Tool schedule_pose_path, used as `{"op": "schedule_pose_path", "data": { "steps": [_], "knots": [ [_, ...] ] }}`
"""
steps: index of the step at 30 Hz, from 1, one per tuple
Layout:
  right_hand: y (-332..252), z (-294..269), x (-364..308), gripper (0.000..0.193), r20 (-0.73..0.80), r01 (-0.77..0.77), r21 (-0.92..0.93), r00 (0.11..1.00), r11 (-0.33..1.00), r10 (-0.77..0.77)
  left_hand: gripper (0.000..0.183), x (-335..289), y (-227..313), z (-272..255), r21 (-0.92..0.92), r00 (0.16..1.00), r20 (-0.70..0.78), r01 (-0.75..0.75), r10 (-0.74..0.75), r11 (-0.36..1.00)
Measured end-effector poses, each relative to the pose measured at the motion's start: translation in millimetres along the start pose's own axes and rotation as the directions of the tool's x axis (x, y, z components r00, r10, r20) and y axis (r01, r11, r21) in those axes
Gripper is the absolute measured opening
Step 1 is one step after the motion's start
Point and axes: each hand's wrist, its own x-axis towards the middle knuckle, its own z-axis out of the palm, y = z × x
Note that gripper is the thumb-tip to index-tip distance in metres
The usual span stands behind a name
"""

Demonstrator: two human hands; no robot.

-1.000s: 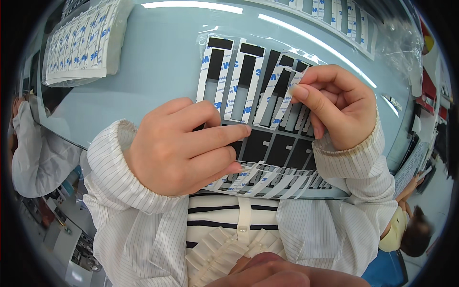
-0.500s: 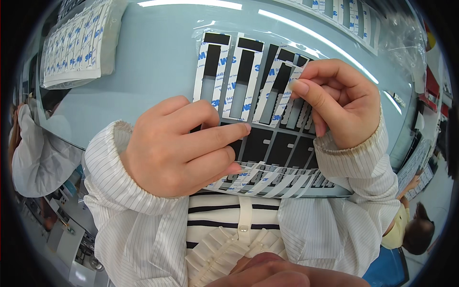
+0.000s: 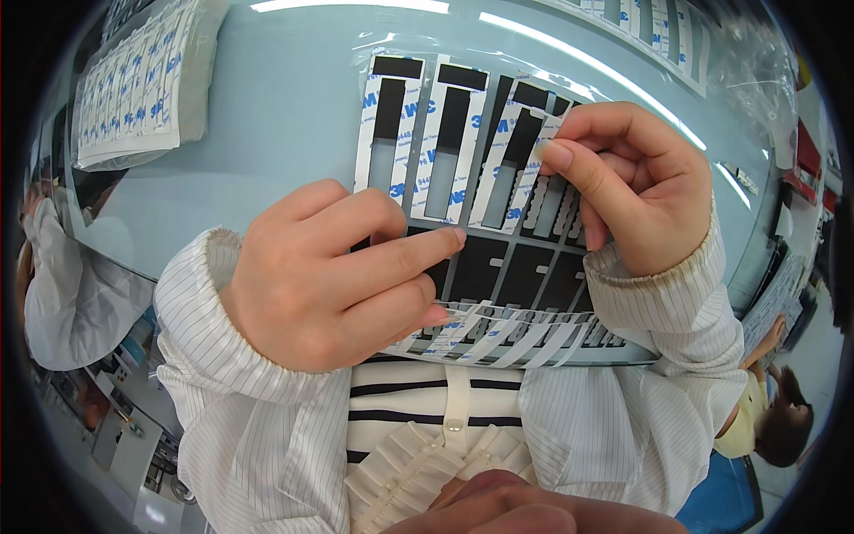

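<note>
A sheet of black rectangular pads with white, blue-printed backing strips (image 3: 463, 160) lies on the pale blue table (image 3: 285, 116) in front of me. My left hand (image 3: 329, 276) presses down on the sheet's left part, its index finger stretched across the pads. My right hand (image 3: 623, 187) pinches the top of one white backing strip (image 3: 534, 178) between thumb and fingers, lifting it off the sheet. Several peeled white strips (image 3: 507, 329) lie fanned along the sheet's near edge, some under my left fingers.
A stack of similar white strip sheets (image 3: 133, 89) sits at the table's far left. More such sheets (image 3: 658, 27) line the far right edge, near clear plastic wrap (image 3: 756, 62). Another person sits at the lower right (image 3: 774, 418), and a white-sleeved person is on the left (image 3: 53, 294).
Both hands have stayed on the sheet. My right hand has drawn the pinched strip slightly further away from the pads, and the view has shifted a little.
</note>
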Motion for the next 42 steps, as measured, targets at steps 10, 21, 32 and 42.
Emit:
{"op": "schedule_pose_path", "data": {
  "steps": [10,21,32,42],
  "knots": [
    [0.4,1.8,-0.3,0.015,-0.011,0.011,-0.011,1.000,1.000,-0.011,0.025,1.6,-0.8,3.2,0.021,0.999,-0.009,-0.030,0.031,0.999],
    [0.5,1.7,-1.7,0.015,-0.012,0.039,-0.039,0.999,0.998,-0.039,0.027,4.9,2.4,5.6,0.036,1.000,0.016,-0.016,0.015,0.999],
    [3.8,3.8,-1.0,0.015,-0.023,0.110,-0.115,0.993,0.987,-0.114,0.033,5.4,3.8,15.8,0.107,0.999,0.032,-0.033,0.030,0.994],
    [9.3,1.4,-6.3,0.014,-0.003,0.291,-0.353,0.950,0.889,-0.312,0.033,4.3,6.3,16.6,0.175,0.995,0.100,-0.034,0.017,0.984]
  ]
}}
